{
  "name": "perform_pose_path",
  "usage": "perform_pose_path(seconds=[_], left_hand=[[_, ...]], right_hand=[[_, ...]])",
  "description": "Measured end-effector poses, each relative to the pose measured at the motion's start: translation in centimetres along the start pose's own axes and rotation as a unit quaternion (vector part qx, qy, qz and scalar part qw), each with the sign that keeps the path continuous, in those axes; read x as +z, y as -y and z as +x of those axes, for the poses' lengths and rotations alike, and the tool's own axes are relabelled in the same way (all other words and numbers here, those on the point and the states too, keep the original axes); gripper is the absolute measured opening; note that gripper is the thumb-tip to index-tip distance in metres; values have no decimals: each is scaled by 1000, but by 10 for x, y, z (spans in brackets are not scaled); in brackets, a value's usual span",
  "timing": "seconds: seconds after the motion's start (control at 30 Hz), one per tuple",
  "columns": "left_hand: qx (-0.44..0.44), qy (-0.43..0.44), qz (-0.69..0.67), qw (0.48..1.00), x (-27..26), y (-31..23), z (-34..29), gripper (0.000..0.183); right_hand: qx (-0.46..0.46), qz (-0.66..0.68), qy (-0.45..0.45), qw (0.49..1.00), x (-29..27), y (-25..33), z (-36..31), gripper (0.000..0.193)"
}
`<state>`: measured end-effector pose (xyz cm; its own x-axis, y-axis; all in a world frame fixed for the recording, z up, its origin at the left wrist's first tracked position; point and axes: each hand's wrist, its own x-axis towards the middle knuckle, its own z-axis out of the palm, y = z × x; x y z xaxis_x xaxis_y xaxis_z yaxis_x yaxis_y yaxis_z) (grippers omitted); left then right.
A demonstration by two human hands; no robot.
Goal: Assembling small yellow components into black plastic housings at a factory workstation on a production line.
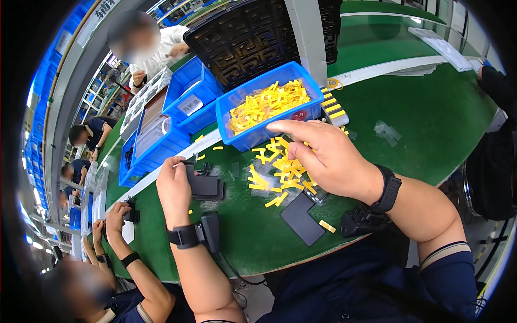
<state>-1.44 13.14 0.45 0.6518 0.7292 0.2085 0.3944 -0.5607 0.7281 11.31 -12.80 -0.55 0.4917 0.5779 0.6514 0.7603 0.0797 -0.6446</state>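
My left hand [175,188] is closed, its fingertips pinched on the upper end of a black flat L-shaped piece [204,185], which overlaps another dark flat piece on the green table [247,242]. My right hand [336,161] hovers over a loose pile of small yellow strips [291,169]. Its index finger stretches leftward, the thumb is apart below it, and nothing shows between them; the other fingers are hidden. Below that hand lies a second black L-shaped piece [304,219] with a small shiny part at one end. One yellow strip [327,226] rests beside it.
Behind the pile stands a blue bin [250,141] heaped with yellow strips. Other blue bins [186,99] and a black patterned tray [242,43] stand behind a grey post [307,37]. A black device [363,222] sits at the table's front edge. A co-worker's hands [116,215] are at the left.
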Motion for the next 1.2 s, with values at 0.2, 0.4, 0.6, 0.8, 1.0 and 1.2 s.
perform_pose_path(seconds=[0.2, 0.4, 0.6, 0.8, 1.0, 1.2], left_hand=[[177, 38, 25, 983, 23, -41, -36, 34], [276, 148, -175, 933, 57, -71, -69, 23], [-13, 296, -337, 894, 57, -57, -54, 19], [196, 198, 109, 954, 63, -51, -53, 26], [327, 299, 206, 872, 59, -100, -118, 70], [331, 304, 164, 878, 60, -93, -113, 57]], right_hand=[[101, 70, 75, 990, 2, 5, -2, 40], [80, 84, 58, 992, 9, 2, -7, 26], [86, 91, -25, 992, 3, 6, -3, 7], [64, 59, -68, 994, -6, 2, 2, 9], [24, 41, -69, 996, -5, 4, 4, 8], [4, 28, -66, 997, -6, 5, 3, 8]])
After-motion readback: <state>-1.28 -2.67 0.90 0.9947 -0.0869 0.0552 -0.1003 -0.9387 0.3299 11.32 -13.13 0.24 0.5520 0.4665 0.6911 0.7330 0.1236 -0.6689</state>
